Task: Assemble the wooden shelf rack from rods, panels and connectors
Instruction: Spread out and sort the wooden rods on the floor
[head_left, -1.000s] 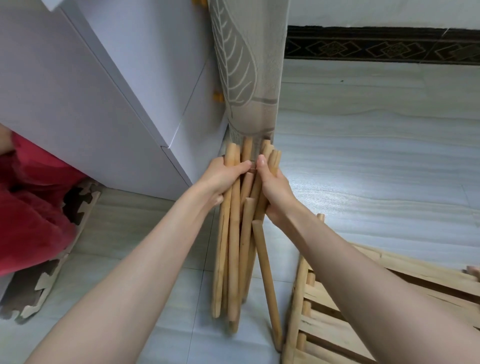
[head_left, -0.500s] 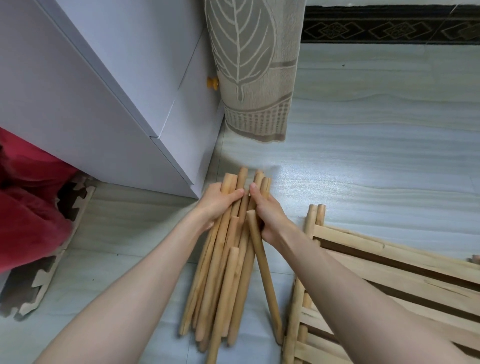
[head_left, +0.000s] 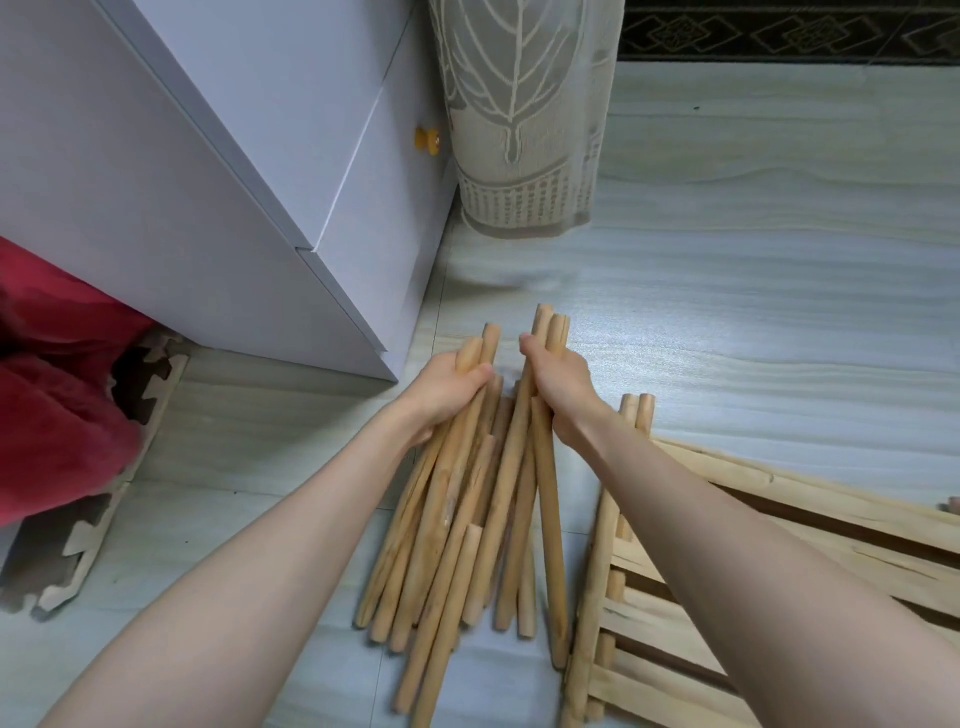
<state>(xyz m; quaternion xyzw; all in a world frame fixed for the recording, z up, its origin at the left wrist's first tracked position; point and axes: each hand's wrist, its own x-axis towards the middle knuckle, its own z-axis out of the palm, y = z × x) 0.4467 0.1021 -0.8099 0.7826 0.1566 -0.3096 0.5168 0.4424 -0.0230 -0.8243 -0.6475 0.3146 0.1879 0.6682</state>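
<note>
Head view: the left hand grips the upper ends of some round wooden rods, and the right hand grips others just beside it. Below both grips the smooth, pale rods fan out onto the floor. Right of the right grip lie slatted wooden panels, flat.

left hand grip curled closed | right hand grip curled closed
</note>
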